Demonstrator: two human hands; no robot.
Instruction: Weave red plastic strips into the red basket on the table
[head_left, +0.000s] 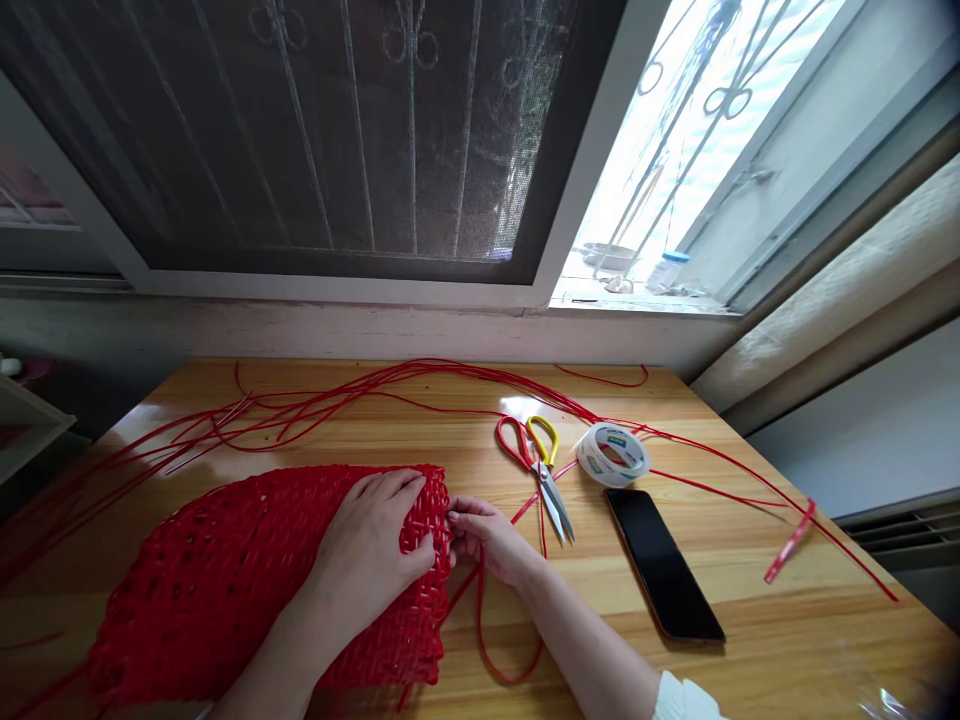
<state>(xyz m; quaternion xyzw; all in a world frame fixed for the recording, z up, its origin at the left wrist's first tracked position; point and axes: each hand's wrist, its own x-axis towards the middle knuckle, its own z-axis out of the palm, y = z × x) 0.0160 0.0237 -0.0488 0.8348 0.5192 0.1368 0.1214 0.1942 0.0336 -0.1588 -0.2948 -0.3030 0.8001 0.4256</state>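
Observation:
A red woven plastic basket (225, 590) lies on its side on the wooden table, its thick braided rim facing right. My left hand (375, 540) rests across it and grips it near the rim, fingers over the upper side and thumb by the edge. At the rim's right side, my right hand (484, 535) has its thumb and fingertips pinched together on a thin red plastic strand. A loop of this red strand (486, 660) hangs down below that hand onto the table. The fingertips partly hide where the strand meets the weave.
Scissors (547, 490) with red and yellow handles lie right of the basket, near a tape roll (613, 455) and a black phone (664, 565). Long loose red strands (420, 365) stretch across the table's back. A short red strip (791, 540) lies far right. A window stands behind.

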